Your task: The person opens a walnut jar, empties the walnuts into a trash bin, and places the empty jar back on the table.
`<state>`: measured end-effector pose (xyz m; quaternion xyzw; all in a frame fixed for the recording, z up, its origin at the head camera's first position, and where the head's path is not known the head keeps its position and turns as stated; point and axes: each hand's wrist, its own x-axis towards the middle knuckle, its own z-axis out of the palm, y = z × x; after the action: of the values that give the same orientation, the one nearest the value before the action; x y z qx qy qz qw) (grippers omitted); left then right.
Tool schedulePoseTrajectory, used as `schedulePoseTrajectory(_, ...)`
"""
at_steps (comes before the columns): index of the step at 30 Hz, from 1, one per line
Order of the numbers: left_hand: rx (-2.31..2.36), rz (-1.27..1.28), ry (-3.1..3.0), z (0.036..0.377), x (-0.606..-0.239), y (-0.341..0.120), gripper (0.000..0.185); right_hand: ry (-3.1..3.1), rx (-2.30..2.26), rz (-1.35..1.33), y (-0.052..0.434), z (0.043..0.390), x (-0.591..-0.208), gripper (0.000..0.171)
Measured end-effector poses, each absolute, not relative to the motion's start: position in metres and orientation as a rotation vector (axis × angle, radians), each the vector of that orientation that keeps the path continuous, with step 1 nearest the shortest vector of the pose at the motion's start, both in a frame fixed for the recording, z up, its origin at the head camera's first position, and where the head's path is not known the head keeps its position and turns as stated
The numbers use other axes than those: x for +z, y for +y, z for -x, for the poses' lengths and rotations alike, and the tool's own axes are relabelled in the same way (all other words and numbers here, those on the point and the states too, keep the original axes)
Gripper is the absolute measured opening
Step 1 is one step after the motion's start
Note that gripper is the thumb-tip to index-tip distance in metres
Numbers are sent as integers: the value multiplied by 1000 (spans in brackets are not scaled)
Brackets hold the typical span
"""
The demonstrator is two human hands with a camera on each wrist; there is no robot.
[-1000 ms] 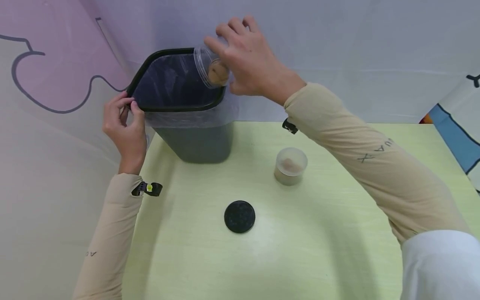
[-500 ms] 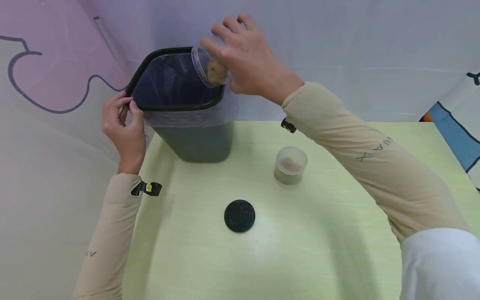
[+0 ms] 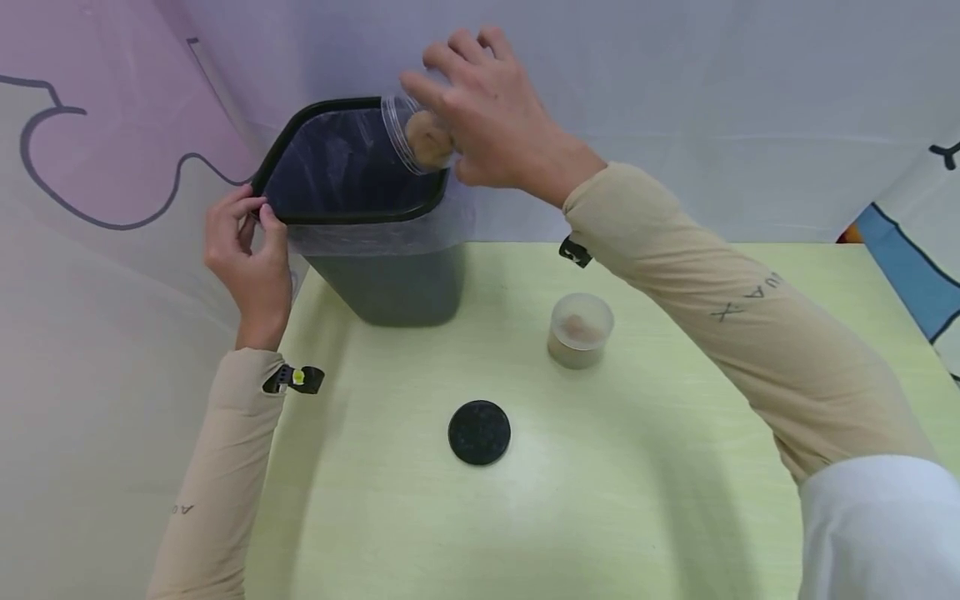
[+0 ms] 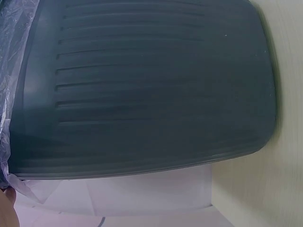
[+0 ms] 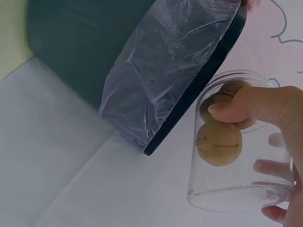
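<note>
My right hand (image 3: 491, 112) grips a clear jar (image 3: 397, 137) on its side, its mouth over the right edge of a dark bin (image 3: 390, 287). In the right wrist view, several walnuts (image 5: 220, 144) lie in the jar towards its threaded mouth, thumb and fingers round its wall. At the bin's near left corner, my left hand (image 3: 251, 262) pinches the black rim (image 3: 345, 219) and the clear liner bag (image 4: 12, 56) folded over it; only a bit of that hand shows in the left wrist view. The bottom of the bin's inside is out of sight.
On the pale green table (image 3: 420, 525) lies a round black lid (image 3: 479, 432). To its right and farther back stands a small translucent tub (image 3: 579, 337) with something brownish inside. A white and pink printed sheet (image 3: 712, 125) hangs behind the bin.
Inside the jar, the walnuts have shifted a little towards the mouth. My right hand has drifted slightly left with the jar. The left hand stays on the rim.
</note>
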<state>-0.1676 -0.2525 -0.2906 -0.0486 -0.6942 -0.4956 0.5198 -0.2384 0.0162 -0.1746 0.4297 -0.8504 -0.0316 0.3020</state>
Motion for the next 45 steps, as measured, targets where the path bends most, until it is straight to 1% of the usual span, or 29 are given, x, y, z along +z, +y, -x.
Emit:
schedulePoseTrajectory(8, -1172, 131, -1669, 168, -292, -254, 17, -2261, -95, -1144, 16, 238, -173, 62)
schedulePoseTrajectory(14, -1166, 131, -1667, 169, -293, -254, 17, -2280, -134, -1135, 14, 237, -172, 66)
schedulePoseTrajectory(25, -1158, 128, -1670, 168, -292, -255, 18, -2277, -133, -1137, 11, 236, -172, 65)
schedulePoseTrajectory(45, -1162, 65, -1703, 164, -289, -255, 15, -2184, -391, -1174, -2, 234, -176, 70)
